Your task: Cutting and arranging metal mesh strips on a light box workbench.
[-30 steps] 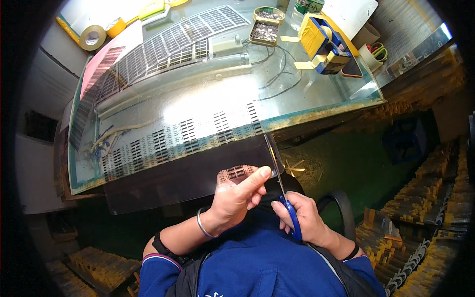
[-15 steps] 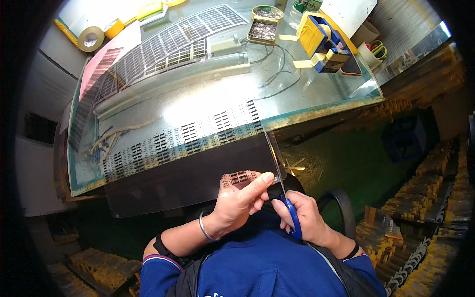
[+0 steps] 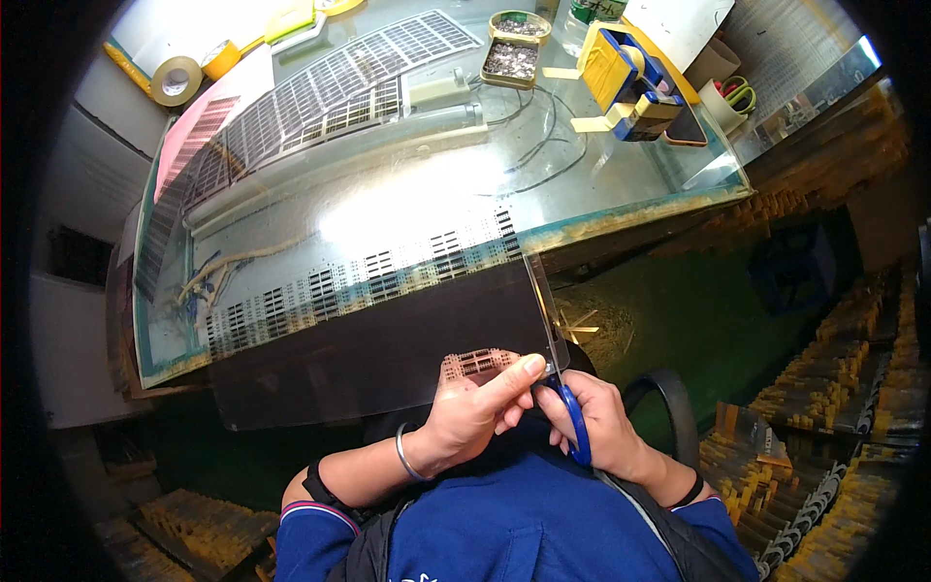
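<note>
My left fingers (image 3: pixel 516 380) pinch one printed clear sheet (image 3: pixel 378 344), my right fingers (image 3: pixel 596 400) grip one pair of scissors (image 3: pixel 578 425); two tins (image 3: pixel 508 83) sit on the desk (image 3: pixel 630 184).

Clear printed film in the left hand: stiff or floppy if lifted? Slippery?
Probably springy, not limp: the film juts past the table edge without a sharp droop, though the left hand supports one side. Likely light, being see-through and apparently thin. May slide easily; its surface looks smooth.
</note>
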